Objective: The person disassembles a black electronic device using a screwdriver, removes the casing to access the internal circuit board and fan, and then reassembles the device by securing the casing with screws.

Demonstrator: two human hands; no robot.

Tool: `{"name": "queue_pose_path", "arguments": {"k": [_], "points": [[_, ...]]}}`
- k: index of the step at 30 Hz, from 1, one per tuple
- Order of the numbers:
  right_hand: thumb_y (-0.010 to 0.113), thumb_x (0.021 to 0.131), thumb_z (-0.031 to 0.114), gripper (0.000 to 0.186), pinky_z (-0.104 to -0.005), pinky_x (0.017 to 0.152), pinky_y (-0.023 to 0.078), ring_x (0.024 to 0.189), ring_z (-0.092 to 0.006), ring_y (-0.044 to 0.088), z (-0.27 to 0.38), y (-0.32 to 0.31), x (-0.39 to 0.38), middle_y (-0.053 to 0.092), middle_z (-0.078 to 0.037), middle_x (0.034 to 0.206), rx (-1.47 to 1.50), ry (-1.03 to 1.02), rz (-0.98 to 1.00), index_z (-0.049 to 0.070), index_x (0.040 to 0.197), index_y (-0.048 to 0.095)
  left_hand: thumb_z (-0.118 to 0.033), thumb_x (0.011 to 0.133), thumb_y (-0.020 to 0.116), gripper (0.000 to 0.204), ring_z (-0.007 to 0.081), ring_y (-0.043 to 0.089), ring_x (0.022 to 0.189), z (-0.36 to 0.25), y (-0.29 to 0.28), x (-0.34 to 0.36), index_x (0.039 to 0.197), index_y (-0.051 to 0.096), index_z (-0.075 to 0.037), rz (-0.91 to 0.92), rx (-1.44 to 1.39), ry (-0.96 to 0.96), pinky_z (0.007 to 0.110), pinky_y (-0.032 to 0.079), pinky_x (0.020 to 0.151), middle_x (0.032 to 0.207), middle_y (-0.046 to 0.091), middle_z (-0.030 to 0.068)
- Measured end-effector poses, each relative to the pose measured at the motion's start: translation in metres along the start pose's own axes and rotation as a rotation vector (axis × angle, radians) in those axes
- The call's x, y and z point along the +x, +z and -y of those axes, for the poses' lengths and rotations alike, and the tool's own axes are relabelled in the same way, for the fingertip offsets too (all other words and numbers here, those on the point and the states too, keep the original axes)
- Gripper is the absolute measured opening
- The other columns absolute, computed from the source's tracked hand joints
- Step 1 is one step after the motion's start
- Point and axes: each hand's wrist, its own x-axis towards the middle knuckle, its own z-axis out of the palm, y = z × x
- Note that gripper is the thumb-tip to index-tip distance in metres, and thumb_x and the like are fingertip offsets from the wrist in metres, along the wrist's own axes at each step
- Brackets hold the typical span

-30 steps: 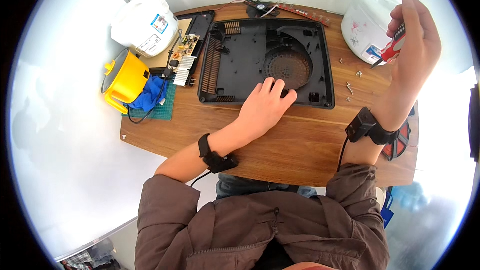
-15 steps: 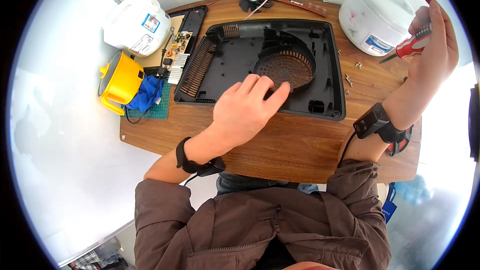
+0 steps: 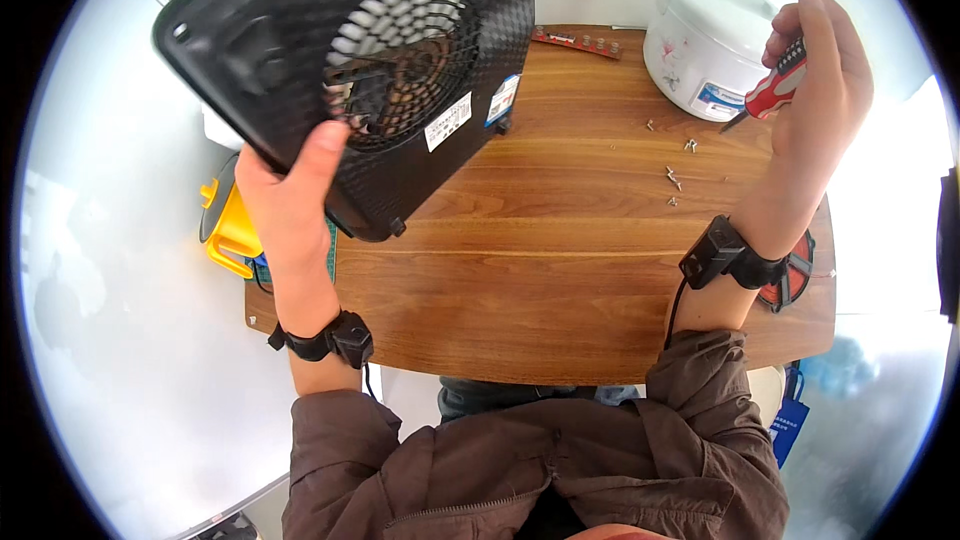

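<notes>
In the left of the hands (image 3: 285,210), a tilted black vented casing (image 3: 312,90)

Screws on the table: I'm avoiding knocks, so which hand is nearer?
Right: the right hand is right of the screws; the left hand, gripping the black cover, is farther away to their left.

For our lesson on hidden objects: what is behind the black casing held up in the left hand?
Past the black casing, parts of a yellow pot and a green mat show; unclear shapes appear through its round grille. Anything else there is covered.
</notes>
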Motion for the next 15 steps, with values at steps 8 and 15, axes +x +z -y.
{"name": "queue_pose_path", "arguments": {"k": [8, 15], "points": [[0.061, 0.097, 0.009, 0.027, -0.0270, 0.069, 0.048, 0.079, -0.0176, 0.062, 0.003, 0.000, -0.003, 0.064, -0.011, 0.087, 0.077, -0.014, 0.001, -0.008, 0.117, 0.067, -0.043, 0.103, 0.065, 0.061, 0.0246, 0.065, 0.119, 0.059, -0.017, 0.021, 0.141, 0.053, 0.002, 0.171, -0.465, -0.322, 0.041, 0.052, 0.104, 0.134, 0.065, 0.0131], [0.050, 0.103, 0.018, 0.029, -0.0315, 0.067, 0.039, 0.073, -0.0153, 0.048, 0.007, -0.007, -0.006, 0.054, -0.007, 0.081, 0.736, -0.006, 0.104, -0.007, 0.117, 0.055, -0.059, 0.101, 0.058, 0.076, 0.0285, 0.054, 0.136, 0.105, 0.023, -0.002, 0.150, 0.047, -0.002, 0.262, -0.655, -0.789, 0.045, 0.046, 0.114, 0.149, 0.055, 0.0143]]}}
